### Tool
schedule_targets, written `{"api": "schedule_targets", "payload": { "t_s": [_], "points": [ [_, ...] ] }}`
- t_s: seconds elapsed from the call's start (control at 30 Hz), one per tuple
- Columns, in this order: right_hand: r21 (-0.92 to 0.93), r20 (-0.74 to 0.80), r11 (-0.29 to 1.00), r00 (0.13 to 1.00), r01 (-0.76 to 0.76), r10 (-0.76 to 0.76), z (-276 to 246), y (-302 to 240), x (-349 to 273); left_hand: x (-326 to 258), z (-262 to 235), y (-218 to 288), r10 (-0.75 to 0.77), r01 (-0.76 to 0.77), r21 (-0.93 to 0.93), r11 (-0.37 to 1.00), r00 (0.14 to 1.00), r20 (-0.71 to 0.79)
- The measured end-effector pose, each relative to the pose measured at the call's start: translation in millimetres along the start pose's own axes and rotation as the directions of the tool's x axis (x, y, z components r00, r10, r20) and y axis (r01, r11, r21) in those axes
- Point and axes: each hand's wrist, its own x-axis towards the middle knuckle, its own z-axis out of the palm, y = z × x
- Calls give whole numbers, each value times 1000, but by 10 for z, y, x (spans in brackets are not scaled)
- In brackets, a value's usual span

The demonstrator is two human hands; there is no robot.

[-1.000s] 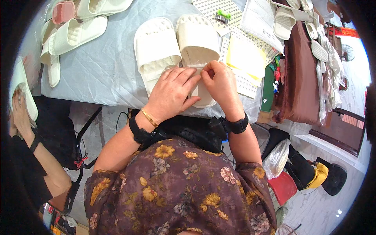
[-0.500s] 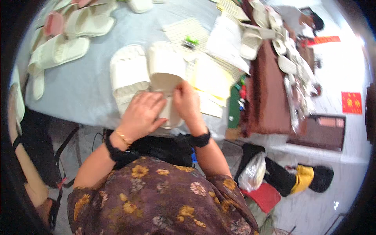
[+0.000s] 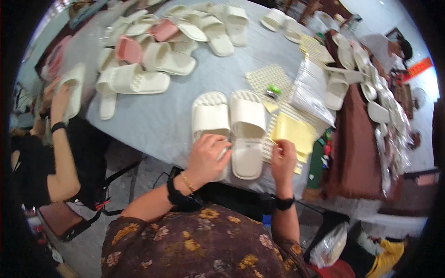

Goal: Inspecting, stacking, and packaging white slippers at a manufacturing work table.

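Two cream slippers lie side by side near the table's front edge, toes pointing away from me. My left hand (image 3: 209,156) rests on the footbed of the left slipper (image 3: 211,118), fingers spread loosely across it and covering much of its heel half. The right slipper (image 3: 248,160) is untouched, with its footbed in plain sight. Just right of it, my right hand (image 3: 283,160) has its fingertips pinched together at the lower edge of a yellow sheet (image 3: 296,132). Exactly how much of the sheet's edge is between the fingers is hidden.
Dotted cream sheets (image 3: 269,78) and a small green-and-black object (image 3: 274,90) lie beyond the slippers. A clear plastic bag (image 3: 313,90) is to their right. More cream slippers (image 3: 155,83) and pink ones fill the far left. At left, a co-worker's hand (image 3: 60,99) holds a slipper.
My view has swung left, bringing the co-worker into sight. My right hand has left the right slipper and moved over to the yellow sheet. My left hand stays on the left slipper.
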Motion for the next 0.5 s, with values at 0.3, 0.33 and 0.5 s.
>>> {"api": "schedule_targets", "payload": {
  "t_s": [0.3, 0.33, 0.5],
  "points": [
    [498, -80, 865, 997, 59, -22, -470, -132, -53, 203, 334, 67, -188, 160, 300, 940, 980, 67],
    [511, -179, 845, 981, 161, -79, -686, -320, -35, 201, 353, 51, -190, 160, 316, 935, 979, 67],
    [633, -770, 193, 636, 750, 51, -1629, -735, -311, 232, 226, 133, -130, 123, 235, 964, 991, 15]
  ]
}}
